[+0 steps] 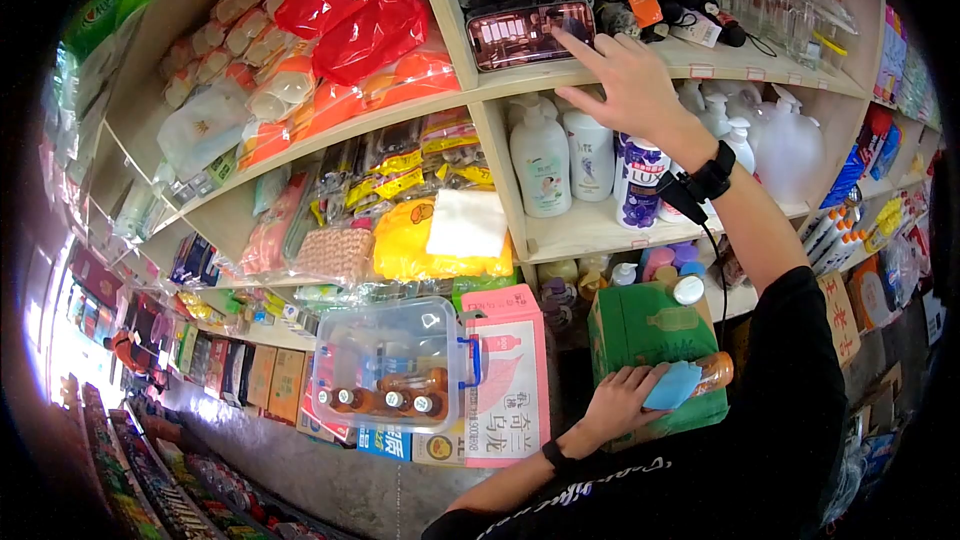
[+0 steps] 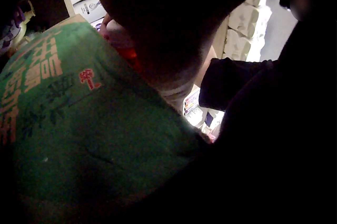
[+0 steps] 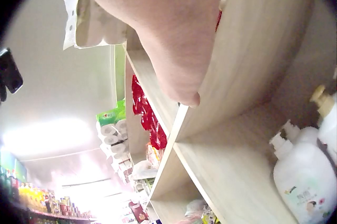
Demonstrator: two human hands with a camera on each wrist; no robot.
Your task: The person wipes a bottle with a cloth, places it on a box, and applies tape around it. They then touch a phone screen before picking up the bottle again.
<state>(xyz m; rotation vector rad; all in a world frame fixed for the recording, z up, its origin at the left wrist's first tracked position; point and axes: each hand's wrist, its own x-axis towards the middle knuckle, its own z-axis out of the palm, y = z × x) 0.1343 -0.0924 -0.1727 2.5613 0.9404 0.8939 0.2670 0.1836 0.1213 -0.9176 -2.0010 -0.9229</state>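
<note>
My right hand (image 1: pixel 640 90) reaches to a phone (image 1: pixel 530 35) propped sideways on the upper shelf, its extended index finger at the screen. The thumb is held apart below, over the shelf edge. In the right wrist view, part of the same hand (image 3: pixel 174 39) covers the shelf front. Lower down, my left hand (image 1: pixel 625 400) holds a light blue cloth (image 1: pixel 673 385) against a bottle of orange-brown drink (image 1: pixel 715 372) over a green carton (image 1: pixel 640 325). The left wrist view is dark, with the carton's printed side (image 2: pixel 89 113) filling much of it.
A clear plastic box (image 1: pixel 385 325) holds several brown bottles (image 1: pixel 400 400) beside a pink carton (image 1: pixel 505 370). White pump bottles (image 1: pixel 540 155) and a purple LUX bottle (image 1: pixel 640 180) stand under the phone's shelf. A white cloth (image 1: pixel 468 223) lies on a yellow package (image 1: pixel 400 240). A white cap (image 1: pixel 689 289) shows by the carton.
</note>
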